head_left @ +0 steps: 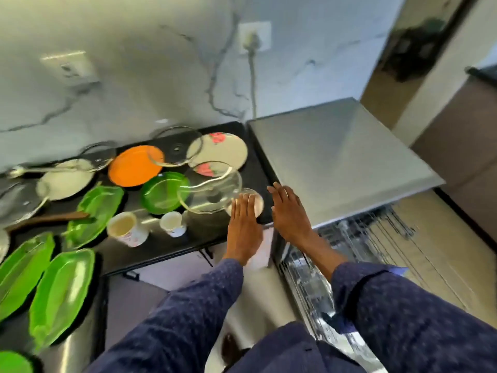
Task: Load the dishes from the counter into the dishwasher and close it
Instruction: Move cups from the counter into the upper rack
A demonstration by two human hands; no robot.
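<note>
The black counter [172,246] carries many dishes: an orange plate [133,165], a round green plate [158,193], a floral plate [223,149], glass lids [215,189], leaf-shaped green trays [61,292] and two white cups [126,228]. My left hand [244,222] lies flat with straight fingers over a small clear glass bowl [258,201] at the counter's right edge. My right hand [287,211] hovers open just right of it, over the counter's edge beside the steel dishwasher top [336,154]. The dishwasher's wire rack [357,238] shows pulled out below.
A pan with a wooden handle [48,218] and a metal lid [16,203] sit at the counter's left. A wall socket with a plugged cord [252,39] is on the marble backsplash. Beige floor tiles [435,251] lie right of the dishwasher.
</note>
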